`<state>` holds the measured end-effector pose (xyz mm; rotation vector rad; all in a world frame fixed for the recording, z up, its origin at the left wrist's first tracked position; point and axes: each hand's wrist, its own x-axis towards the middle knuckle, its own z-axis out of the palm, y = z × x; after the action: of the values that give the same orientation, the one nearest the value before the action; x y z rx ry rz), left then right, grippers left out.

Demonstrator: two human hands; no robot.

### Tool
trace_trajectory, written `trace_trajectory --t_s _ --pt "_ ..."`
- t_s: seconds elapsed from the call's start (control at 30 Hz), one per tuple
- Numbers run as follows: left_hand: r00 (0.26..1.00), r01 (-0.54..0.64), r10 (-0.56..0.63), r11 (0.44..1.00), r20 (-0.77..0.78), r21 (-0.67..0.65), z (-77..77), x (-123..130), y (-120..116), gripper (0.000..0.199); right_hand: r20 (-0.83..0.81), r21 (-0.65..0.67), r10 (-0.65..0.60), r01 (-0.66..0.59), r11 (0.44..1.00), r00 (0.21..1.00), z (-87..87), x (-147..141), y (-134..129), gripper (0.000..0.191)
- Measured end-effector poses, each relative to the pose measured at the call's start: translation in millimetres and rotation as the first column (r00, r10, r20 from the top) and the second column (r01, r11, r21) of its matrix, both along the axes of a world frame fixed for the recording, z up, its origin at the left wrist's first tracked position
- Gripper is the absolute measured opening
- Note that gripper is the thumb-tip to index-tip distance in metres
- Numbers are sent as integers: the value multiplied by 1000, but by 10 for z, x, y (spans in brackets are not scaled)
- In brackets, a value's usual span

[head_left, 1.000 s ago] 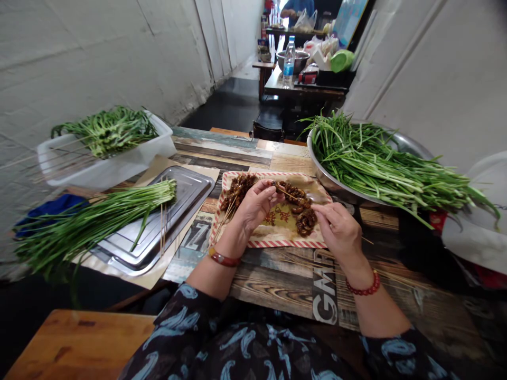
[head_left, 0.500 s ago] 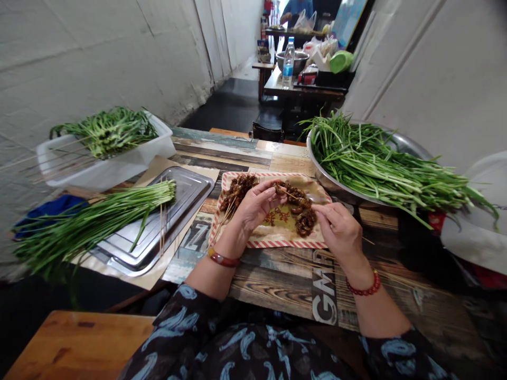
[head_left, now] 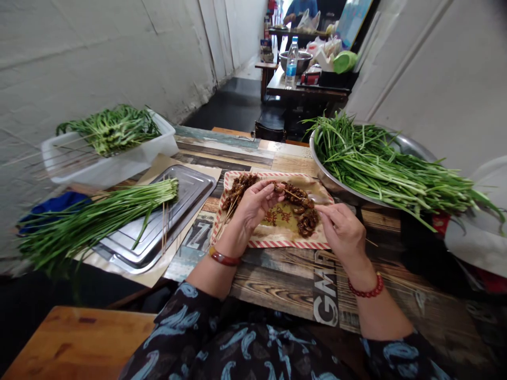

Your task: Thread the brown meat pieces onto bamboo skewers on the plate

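Over a tray with a red-striped rim [head_left: 287, 244], my left hand [head_left: 256, 207] pinches a small brown piece of food at the tip of a thin skewer [head_left: 292, 194]. My right hand [head_left: 344, 228] has its fingers closed on the skewer's other end, at the tray's right side. Glossy brown food pieces [head_left: 307, 221] lie in the tray between my hands. Behind my left hand, at the tray's left end, is a pile of loaded skewers [head_left: 240, 191], their sticks pointing toward me.
Long green stalks [head_left: 119, 216] lie across a metal lid [head_left: 190, 192] at left, near a white bin [head_left: 146, 158] of skewered greens. A metal basin [head_left: 330, 182] of greens stands at right. Loose sticks [head_left: 293, 258] lie before the tray. A person [head_left: 301, 8] is in the background.
The whole view has shifted slightly, so things appear a little further right. Both hands keep nearly the same pose on the skewer.
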<state>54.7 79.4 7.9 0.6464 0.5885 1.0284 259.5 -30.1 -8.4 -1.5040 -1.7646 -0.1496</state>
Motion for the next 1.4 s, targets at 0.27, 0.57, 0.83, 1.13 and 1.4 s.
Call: trace_trajectory --t_s 0.27,0.57,0.83,1.13,1.4 --pt "998 -64 64 998 -21 8 -22 -21 21 31 27 -22 16 -15 1000 1000 31 -32 -23 23" --pt "995 -82 81 996 -56 -19 -65 -28 35 38 53 -34 12 -10 999 999 9 -27 -23 24" --pt "996 -68 66 997 -59 -27 -67 -17 34 43 63 -30 5 -3 1000 998 4 -30 -23 24" --pt "993 -86 82 995 -79 -48 -49 3 26 42 70 -29 0 2 1000 998 -3 -23 -24 24" --pt "993 -95 92 994 -73 -46 -45 -5 21 41 71 -23 3 -1 1000 997 -1 -31 -22 23"
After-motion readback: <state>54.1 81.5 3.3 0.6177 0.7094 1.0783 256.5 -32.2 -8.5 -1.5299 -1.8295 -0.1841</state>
